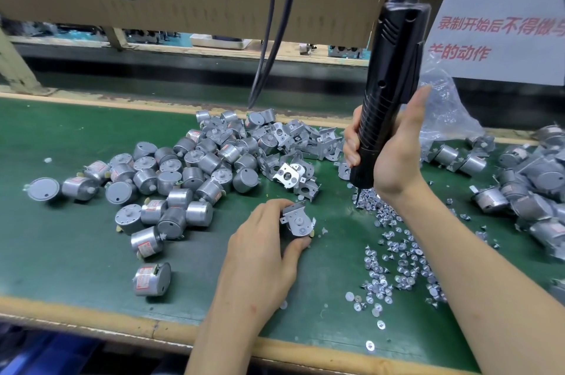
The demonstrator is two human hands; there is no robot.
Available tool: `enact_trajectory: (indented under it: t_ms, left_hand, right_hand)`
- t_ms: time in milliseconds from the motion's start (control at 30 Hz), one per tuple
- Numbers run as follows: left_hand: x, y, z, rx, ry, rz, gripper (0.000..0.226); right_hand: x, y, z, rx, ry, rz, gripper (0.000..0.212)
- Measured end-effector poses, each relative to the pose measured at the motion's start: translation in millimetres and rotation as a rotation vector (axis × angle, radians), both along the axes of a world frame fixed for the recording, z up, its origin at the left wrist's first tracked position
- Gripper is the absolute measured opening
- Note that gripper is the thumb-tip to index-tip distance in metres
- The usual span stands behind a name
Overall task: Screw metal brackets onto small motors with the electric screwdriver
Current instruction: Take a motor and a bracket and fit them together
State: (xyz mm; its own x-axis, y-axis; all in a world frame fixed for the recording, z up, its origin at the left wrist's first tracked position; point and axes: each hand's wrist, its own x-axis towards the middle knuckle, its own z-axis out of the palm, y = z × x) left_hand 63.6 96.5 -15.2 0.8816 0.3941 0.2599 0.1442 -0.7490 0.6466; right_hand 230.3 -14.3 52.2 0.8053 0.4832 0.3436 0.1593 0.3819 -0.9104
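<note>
Two grips: left fingers [293,250] pinch the bracketed motor [298,221]; right fingers [351,143] wrap the screwdriver [388,75], bit seemingly among the screws [371,202].

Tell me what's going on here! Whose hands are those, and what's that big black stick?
The camera sits on a person's head, so you are looking down at their own two hands. The right hand grips the black stick, an electric screwdriver hanging from above. Its tip points down into a heap of small screws. The left hand holds a little motor with a metal bracket on it. On the green table lie a pile of bare motors and a pile of loose brackets.
</note>
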Motion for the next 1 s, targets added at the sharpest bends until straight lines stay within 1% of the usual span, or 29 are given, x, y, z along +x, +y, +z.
enact_trajectory:
  t_ms: [167,600,1000]
  left_hand:
    - [-0.8,0.3,0.0,-0.001,0.006,-0.001,0.035]
    - [-0.5,0.9,-0.2,0.006,0.015,-0.011,0.034]
    - [-1.2,0.4,1.7,0.005,-0.014,-0.012,0.034]
  right_hand:
    - [1.1,-1.3,2.7,-0.008,-0.005,0.018,0.087]
    - [-2.7,0.2,0.4,-0.025,-0.017,0.004,0.086]
    - [-7.0,0.0,2.6,-0.044,-0.026,-0.001,0.09]
